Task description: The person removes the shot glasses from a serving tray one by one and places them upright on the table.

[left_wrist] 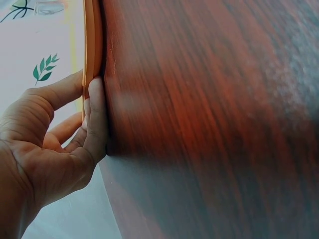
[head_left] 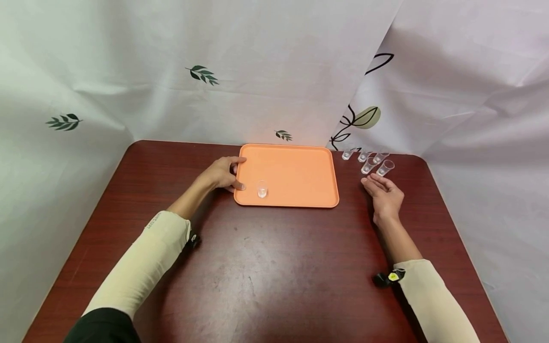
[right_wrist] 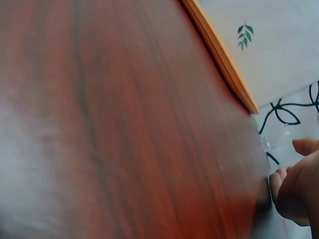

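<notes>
- The orange tray (head_left: 296, 174) lies flat toward the far middle of the dark wooden surface (head_left: 274, 267), its long sides running left to right.
- The left hand (head_left: 222, 174) grasps the tray's left rim near the front corner: thumb on the inner side, fingers against the outer edge; the left wrist view shows the thumb (left_wrist: 97, 119) pressed along the rim.
- One small clear cup (head_left: 262, 189) stands upright inside the tray, near its front left corner, just beside the left thumb.
- The right hand (head_left: 384, 194) rests on the surface to the right of the tray, apart from it, fingers relaxed and straight, holding nothing.
- A cluster of five clear cups (head_left: 369, 161) stands just beyond the right fingertips; the nearest cup (head_left: 385, 167) is close to them, touching or not I cannot tell.
- White sheets printed with leaves (head_left: 202, 75) hang behind and beside the surface.
</notes>
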Available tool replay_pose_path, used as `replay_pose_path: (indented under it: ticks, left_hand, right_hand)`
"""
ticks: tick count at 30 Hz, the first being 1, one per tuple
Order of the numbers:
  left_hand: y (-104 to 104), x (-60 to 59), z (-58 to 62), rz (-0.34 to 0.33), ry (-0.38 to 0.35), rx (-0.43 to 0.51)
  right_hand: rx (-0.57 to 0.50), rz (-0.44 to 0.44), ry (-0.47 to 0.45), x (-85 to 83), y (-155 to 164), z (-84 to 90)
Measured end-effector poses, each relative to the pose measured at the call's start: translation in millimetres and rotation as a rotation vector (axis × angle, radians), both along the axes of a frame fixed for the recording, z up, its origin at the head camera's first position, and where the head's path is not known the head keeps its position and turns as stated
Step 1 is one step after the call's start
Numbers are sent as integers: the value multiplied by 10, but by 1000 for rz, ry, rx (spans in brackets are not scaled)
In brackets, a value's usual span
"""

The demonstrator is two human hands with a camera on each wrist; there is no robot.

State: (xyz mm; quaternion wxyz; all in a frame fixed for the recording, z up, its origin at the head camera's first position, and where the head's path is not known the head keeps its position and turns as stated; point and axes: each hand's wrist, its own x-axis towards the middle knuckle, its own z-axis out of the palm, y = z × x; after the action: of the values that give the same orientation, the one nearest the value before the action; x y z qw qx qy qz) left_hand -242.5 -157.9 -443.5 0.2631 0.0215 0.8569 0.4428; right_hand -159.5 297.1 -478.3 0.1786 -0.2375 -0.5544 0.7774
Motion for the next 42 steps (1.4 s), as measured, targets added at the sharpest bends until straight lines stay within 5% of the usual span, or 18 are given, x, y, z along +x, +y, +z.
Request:
replay_pose_path:
  ticks: [14, 20, 28, 42]
  left_hand:
    - [-14, -7, -26, 8, 11, 11]
    - [-30, 7, -4, -1, 16, 0]
    - [-20, -3, -28, 0, 19, 29]
    - [-20, 0, -4, -13, 17, 6]
  right_hand:
    - [114, 193, 18, 29, -473, 75]
    - [218, 363, -26, 32, -724, 96]
    - [213, 543, -29, 44, -1067, 99]
    - [307, 732, -14, 17, -1511, 105]
